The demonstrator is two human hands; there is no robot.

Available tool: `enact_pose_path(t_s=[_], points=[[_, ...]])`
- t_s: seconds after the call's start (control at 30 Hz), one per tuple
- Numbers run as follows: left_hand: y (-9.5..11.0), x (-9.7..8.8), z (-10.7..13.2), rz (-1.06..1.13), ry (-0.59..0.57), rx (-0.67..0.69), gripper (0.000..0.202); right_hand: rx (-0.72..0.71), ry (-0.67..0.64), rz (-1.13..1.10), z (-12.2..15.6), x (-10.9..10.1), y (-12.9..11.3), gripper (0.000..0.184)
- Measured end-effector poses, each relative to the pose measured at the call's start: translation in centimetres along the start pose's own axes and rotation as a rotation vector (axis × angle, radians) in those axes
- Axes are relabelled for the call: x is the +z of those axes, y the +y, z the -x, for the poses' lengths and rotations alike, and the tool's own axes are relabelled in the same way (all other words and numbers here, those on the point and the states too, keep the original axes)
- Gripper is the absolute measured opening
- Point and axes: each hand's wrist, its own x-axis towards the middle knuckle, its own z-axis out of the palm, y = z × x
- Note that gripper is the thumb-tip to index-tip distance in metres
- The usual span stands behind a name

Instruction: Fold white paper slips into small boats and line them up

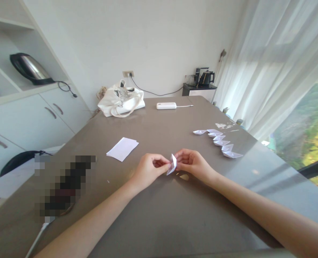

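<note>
Between my two hands, just above the table, is a small white folded paper boat (172, 165), tilted with one pointed end up. My left hand (152, 167) pinches its left side between thumb and fingers. On the other side, the fingertips of my right hand (191, 163) close on it as well. Several finished-looking paper boats (219, 142) stand in a slanting row to the right of my hands. A stack of white paper sheets (122, 148) lies to the left, apart from my left hand.
At the table's (159, 132) far side are a white bag (122, 102) and a white power bank (166, 105) with a short cable. A blurred-out dark object (64, 190) with a cable lies at the left. Paper scraps (223, 125) lie at the right edge near the curtain (258, 71).
</note>
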Motion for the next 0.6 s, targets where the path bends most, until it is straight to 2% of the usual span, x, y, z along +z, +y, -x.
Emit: enact_pose_path(t_s=[0.07,0.23,0.4,0.6], points=[[0.24,-0.06,0.12,-0.089,0.031,0.043,0.015,0.015,-0.010,-0.003,0.00,-0.03,-0.03,0.032],[0.77,-0.37,0.46,-0.306,0.065,0.279,0.008,0.084,-0.038,-0.069,-0.12,-0.29,0.02,0.033],[0.69,-0.57,0.36,-0.306,0.059,0.367,0.009,0.163,-0.071,-0.125,-0.12,-0.40,0.06,0.033],[0.56,-0.30,0.47,-0.278,0.049,0.425,0.011,0.180,-0.084,-0.117,0.05,-0.11,-0.24,0.032]])
